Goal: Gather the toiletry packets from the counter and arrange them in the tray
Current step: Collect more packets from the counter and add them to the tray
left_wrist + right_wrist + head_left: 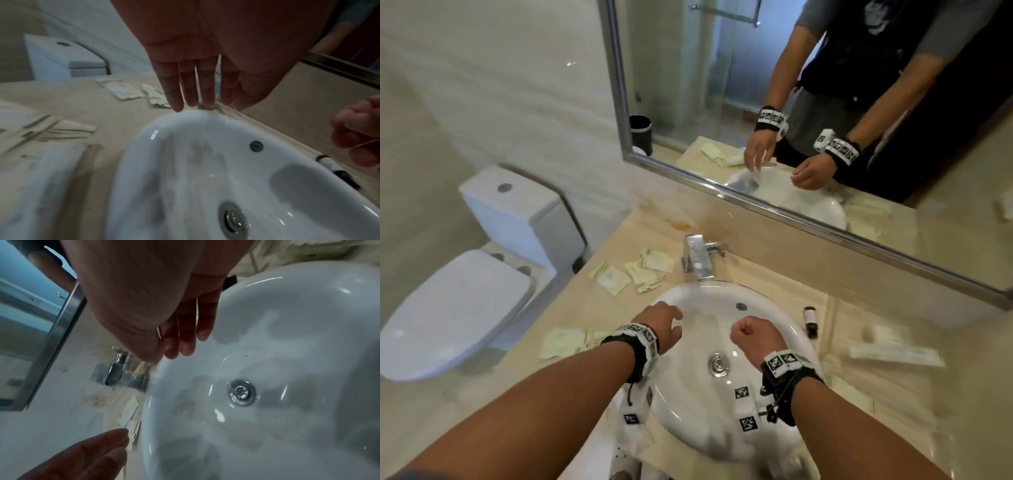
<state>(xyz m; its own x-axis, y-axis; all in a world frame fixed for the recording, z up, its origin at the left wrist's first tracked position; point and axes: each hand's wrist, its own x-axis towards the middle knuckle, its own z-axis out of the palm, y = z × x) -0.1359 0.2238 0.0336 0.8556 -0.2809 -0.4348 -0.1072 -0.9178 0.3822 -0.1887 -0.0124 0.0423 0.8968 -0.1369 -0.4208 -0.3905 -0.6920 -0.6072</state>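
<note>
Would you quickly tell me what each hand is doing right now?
Left hand: open, fingers straight, above the sink's left rim, holding nothing.
Right hand: fingers loosely curled over the basin, holding nothing visible.

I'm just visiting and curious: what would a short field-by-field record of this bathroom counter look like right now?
place: beige counter with white sink and chrome faucet
packets: pale yellow toiletry packets scattered left of the faucet; more by the sink's left rim
other items: small dark bottle lying right of the sink; long white sachet further right
tray: not visible
left hand: fingers straight, over the sink's left rim, holding nothing
right hand: loosely curled over the basin, nothing visibly held
</note>
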